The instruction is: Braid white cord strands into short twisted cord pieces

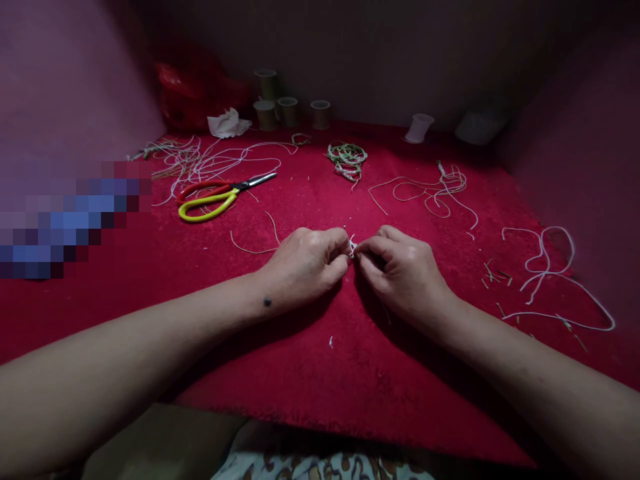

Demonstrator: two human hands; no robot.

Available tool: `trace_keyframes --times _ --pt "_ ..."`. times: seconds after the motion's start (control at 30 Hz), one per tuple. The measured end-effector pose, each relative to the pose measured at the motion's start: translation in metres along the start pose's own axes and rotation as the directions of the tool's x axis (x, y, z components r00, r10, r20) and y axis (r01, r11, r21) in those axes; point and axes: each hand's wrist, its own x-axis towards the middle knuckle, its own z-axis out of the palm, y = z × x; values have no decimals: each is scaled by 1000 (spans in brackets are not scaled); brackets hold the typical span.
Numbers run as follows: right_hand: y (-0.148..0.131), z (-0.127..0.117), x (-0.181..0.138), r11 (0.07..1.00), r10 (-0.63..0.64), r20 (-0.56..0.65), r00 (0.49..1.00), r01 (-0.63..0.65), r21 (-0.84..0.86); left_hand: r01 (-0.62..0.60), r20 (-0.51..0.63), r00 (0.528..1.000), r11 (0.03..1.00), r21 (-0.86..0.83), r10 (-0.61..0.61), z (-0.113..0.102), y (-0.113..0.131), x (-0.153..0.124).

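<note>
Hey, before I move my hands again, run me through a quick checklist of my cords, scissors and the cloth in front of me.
1. Left hand pinching the white cord: ok, at the fingertips.
2. Right hand on the same cord: ok, fingertips meet it from the other side.
3. Scissors set down, away from both hands: ok, they lie beyond the left hand.
4. Tan cord beside the left hand not caught in the scissors: ok, it lies apart from them.
5. White cord tight: cannot tell, fingers cover much of it.
6. Red cloth between your forearms free of scraps: not ok, a white scrap lies there.
</note>
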Motion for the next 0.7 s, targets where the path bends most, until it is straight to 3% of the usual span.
trace_keyframes --times 0.4,0.7 --pt "-1 2 0 997 18 72 997 -13 -80 19 -11 1000 1000 6 -19 1 1 0" --pt "-1 1 0 998 40 82 996 -36 -49 49 -3 999 999 -6 -49 0 1 0"
